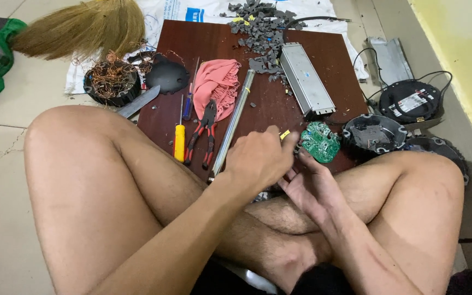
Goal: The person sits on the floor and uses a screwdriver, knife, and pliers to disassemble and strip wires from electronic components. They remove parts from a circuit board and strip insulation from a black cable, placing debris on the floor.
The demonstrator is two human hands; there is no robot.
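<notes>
The person sits cross-legged on the floor, knees raised to either side of a dark red board (pixel 203 41). Both hands meet just above the crossed shins. The left hand (pixel 259 161) is curled into a loose fist, knuckles upward, with a small yellow-tipped tool (pixel 284 134) projecting from its fingers; what the rest of the fist encloses cannot be determined. The right hand (pixel 308 183) lies palm up beneath it, fingertips touching the edge of a round green circuit board (pixel 320 142) and grasping it at that edge. The circuit board sits at the near right corner of the dark red board.

Just left of the hands lie a long metal rod (pixel 235 117), red-handled pliers (pixel 203 134) and a yellow-handled screwdriver (pixel 179 139), side by side. Beyond them rests a pink cloth (pixel 217 84). Farther right, a long silver metal box (pixel 306 79) lies slantwise, with grey rubble (pixel 260 27) heaped past it. A round black casing (pixel 373 133) sits just right of the circuit board. At far left are a black ring full of copper wire (pixel 111 81) and a straw broom (pixel 83 27).
</notes>
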